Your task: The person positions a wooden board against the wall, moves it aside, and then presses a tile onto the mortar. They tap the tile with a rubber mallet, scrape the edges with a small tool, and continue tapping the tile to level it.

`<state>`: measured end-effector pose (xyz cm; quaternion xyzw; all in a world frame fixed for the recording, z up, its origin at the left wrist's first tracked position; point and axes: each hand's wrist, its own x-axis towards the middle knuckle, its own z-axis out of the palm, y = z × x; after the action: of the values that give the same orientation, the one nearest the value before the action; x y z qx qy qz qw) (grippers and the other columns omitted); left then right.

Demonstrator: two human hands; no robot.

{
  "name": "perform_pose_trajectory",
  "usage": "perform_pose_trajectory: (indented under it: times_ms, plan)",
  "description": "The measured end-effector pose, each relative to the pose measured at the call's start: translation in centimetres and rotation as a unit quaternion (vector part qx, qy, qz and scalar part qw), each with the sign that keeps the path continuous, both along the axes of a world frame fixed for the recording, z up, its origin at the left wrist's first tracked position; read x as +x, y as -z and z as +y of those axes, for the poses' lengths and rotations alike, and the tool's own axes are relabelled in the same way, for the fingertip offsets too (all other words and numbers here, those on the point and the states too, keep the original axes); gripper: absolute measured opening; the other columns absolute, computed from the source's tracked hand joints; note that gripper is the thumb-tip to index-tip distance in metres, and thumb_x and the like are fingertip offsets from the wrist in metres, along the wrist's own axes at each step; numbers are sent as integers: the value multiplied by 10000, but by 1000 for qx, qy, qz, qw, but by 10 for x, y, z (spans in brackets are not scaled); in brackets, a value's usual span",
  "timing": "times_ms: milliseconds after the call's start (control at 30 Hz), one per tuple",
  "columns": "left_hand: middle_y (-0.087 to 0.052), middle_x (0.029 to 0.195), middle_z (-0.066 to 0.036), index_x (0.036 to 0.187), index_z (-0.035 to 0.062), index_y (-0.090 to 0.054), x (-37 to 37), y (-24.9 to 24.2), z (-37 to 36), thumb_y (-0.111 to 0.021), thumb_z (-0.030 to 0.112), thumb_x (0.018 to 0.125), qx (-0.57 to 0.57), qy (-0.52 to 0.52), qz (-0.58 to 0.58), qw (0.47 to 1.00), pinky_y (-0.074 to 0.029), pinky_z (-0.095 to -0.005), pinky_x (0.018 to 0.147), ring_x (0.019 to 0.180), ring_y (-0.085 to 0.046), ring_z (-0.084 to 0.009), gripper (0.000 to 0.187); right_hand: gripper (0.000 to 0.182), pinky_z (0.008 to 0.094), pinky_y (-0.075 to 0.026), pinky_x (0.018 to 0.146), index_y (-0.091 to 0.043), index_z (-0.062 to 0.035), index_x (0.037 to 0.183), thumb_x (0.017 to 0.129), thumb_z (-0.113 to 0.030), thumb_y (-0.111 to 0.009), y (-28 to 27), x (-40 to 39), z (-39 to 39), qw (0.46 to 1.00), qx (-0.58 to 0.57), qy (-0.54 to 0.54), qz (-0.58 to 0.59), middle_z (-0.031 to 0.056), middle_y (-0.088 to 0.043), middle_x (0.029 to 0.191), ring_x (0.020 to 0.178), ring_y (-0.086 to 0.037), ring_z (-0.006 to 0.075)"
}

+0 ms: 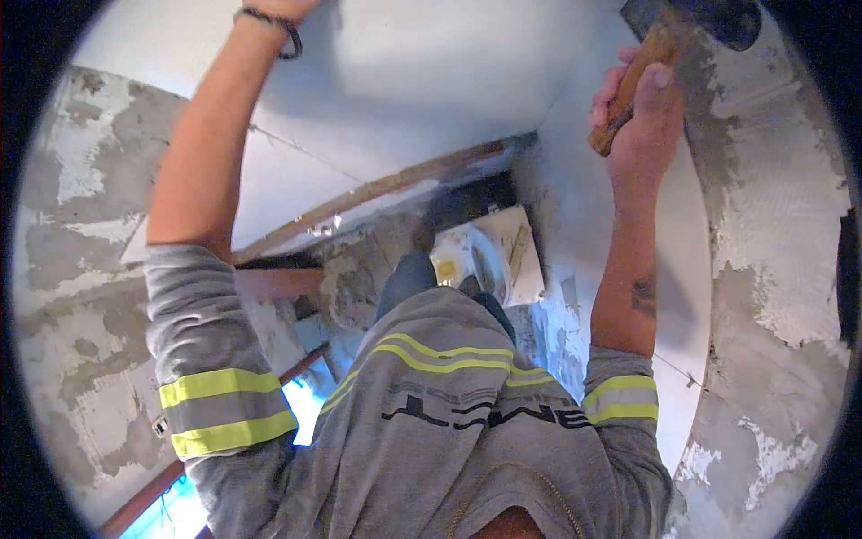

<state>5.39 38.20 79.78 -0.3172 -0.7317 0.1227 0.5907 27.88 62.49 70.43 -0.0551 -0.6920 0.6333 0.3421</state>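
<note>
My right hand (648, 126) is wrapped round the wooden handle of a mallet (660, 45), thumb along the wood. The mallet's black, rounded head is at the top right edge, partly cut off. A smooth white panel (431, 54) fills the upper middle, in front of me. Of my left hand (285, 5) only the base near the wrist shows at the top edge, against the white panel; its fingers are out of frame. A dark band (292, 40) circles that wrist.
Patchy grey mortar covers the wall on the left (90, 180) and on the right (772, 207). A wooden strip (359, 195) runs below the panel. Near my feet lie a pale board (530, 269) and a white oval object (485, 256). A bright opening (305, 400) is low left.
</note>
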Motion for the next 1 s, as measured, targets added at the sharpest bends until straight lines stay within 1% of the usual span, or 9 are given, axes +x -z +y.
perform_pose_trajectory:
  times_ms: [33,133,167,233,367,467,733,800,1000]
  plan:
    - [-296,1632,-197,1540,68,-381,11,1,4,-554,419,1004,-2,36,-40,999,-173,-581,1229,1516,-239,-403,663,523,323,-395,485,-595,-69,951,1069,-527,-373,-3,0,5,995,78,25,-50,44,-558,646,498,-497,166]
    - [-427,1569,-166,1465,155,-529,13,2,-2,-623,463,964,13,84,-79,993,-264,-598,1172,1443,-385,-378,596,568,353,-390,469,-586,-79,1073,1049,-599,-358,13,-32,24,986,161,46,-23,40,-544,644,468,-460,173]
    - [-427,1570,-155,1410,164,-585,11,-1,2,-627,488,956,32,93,-70,993,-250,-577,1179,1432,-397,-356,559,508,299,-384,463,-575,-75,1092,1054,-557,-416,-22,-31,2,1000,-10,-5,5,9,-523,646,480,-453,119]
    - [-464,1511,-142,1381,187,-610,21,-15,4,-653,462,940,45,116,-48,991,-267,-564,1167,1401,-409,-349,521,440,258,-375,459,-554,-70,1084,1053,-503,-481,-58,-43,-5,997,-25,-28,60,-16,-505,645,495,-452,81]
    - [-443,1493,-200,1401,138,-558,36,-148,38,-692,299,924,128,163,18,978,-260,-612,1166,1391,-402,-395,521,424,266,-391,460,-547,-75,1061,1052,-495,-494,-116,-82,-10,985,-45,-28,164,-15,-509,642,502,-471,88]
    - [-424,1494,-200,1447,97,-466,9,-217,59,-651,319,966,207,169,85,960,-283,-601,1159,1416,-371,-400,560,461,237,-378,435,-514,-78,1000,1064,-528,-440,-164,-114,-24,980,-37,-18,194,-9,-509,676,490,-457,65]
    - [-435,1492,-166,1432,77,-462,0,-218,63,-594,369,1000,208,123,120,963,-276,-574,1167,1419,-362,-382,537,454,287,-395,439,-518,-48,929,1070,-475,-462,-201,-162,-24,971,44,32,231,15,-486,618,490,-479,104]
    - [-434,1493,-166,1432,79,-463,3,-216,64,-596,366,999,205,127,119,963,-271,-570,1172,1421,-359,-380,535,467,520,-485,706,-542,20,981,1062,-436,-480,-206,-173,-28,987,61,43,141,253,-619,778,745,-615,464]
    - [-448,1477,-171,1424,78,-470,3,-218,64,-603,361,994,211,113,117,964,-283,-551,1165,1398,-384,-368,532,456,513,-493,692,-541,17,965,1057,-427,-495,-219,-166,-37,983,60,40,168,241,-640,769,744,-635,476]
